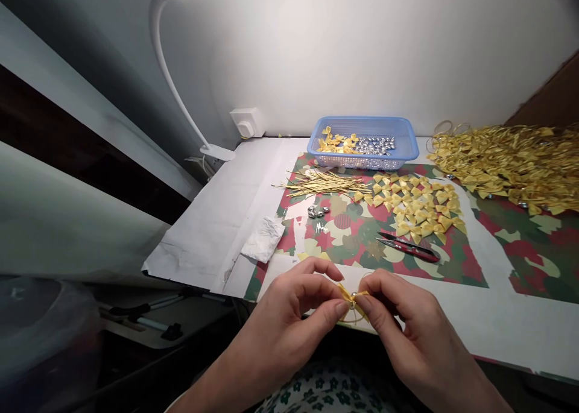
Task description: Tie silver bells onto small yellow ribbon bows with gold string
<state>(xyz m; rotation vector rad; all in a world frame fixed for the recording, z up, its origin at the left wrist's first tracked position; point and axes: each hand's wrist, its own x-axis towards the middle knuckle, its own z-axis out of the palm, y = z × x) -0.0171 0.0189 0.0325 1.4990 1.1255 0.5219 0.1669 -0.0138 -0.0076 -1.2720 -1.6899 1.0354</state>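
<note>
A small yellow ribbon bow [347, 293] with a silver bell [353, 298] at its middle is pinched between both my hands, over the table's front edge. My left hand [298, 310] grips the bow's left side between thumb and fingertips. On the other side, the thumb and fingers of my right hand [402, 316] are closed on the bow's right loop. A thin gold cord [350, 322] curves below the bow. Beyond my hands lie thread snips [409, 247], a few loose silver bells [318, 211], a bundle of gold cords [323, 184] and rows of yellow bows [407, 202].
At the back, a blue basket [409, 151] holds yellow bows and silver bells. A large heap of finished-looking bows on cords [520, 166] covers the right rear. A crumpled tissue [263, 239] lies left; a lamp [176, 87] rises at the left rear.
</note>
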